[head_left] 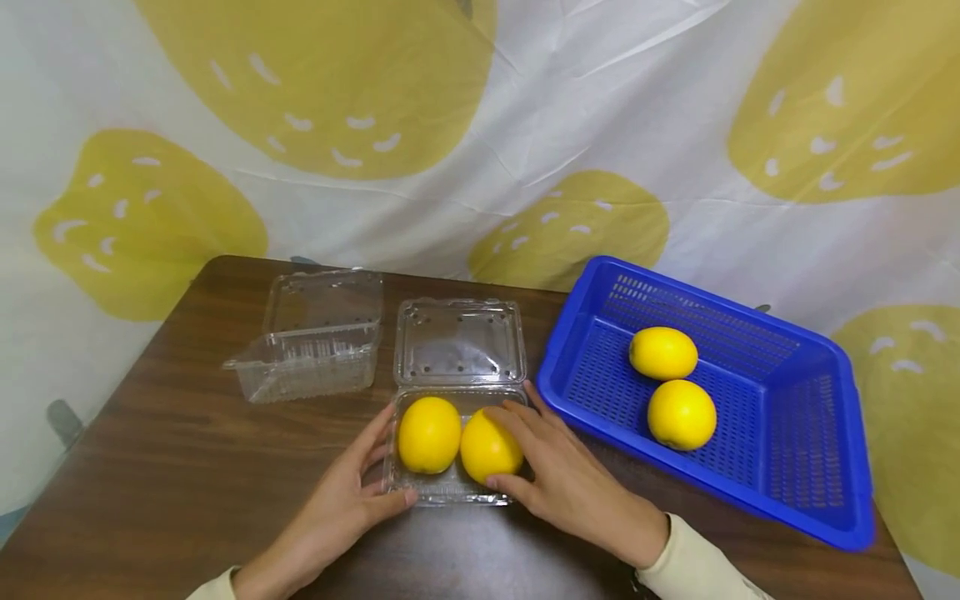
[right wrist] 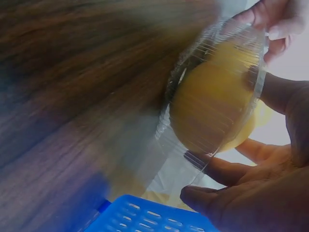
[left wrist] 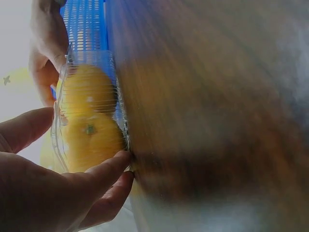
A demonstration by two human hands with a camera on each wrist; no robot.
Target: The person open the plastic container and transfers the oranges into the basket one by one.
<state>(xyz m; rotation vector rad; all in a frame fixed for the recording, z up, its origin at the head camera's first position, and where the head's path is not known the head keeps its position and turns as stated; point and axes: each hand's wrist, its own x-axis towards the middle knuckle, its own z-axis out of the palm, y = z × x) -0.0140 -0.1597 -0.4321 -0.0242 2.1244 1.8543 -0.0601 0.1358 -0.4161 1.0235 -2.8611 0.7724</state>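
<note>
A clear plastic clamshell box [head_left: 459,498] stands at the table's front middle, its lid [head_left: 459,343] folded back away from me. Two round yellow fruits, like oranges, sit side by side inside it: the left fruit [head_left: 429,435] and the right fruit [head_left: 487,448]. My left hand [head_left: 352,475] holds the box's left side, thumb at the near left corner and fingers along the wall. With my right hand [head_left: 562,475] I grip the right fruit, thumb on its near side and fingers over its far side. The right wrist view shows this fruit [right wrist: 207,108] through the ribbed wall.
A blue plastic basket [head_left: 705,479] at the right holds two more yellow fruits [head_left: 681,415]; its near left corner is close to my right hand. A second clear clamshell [head_left: 311,367] stands open at the back left. A lemon-print cloth [head_left: 420,217] hangs behind the brown table [head_left: 187,467].
</note>
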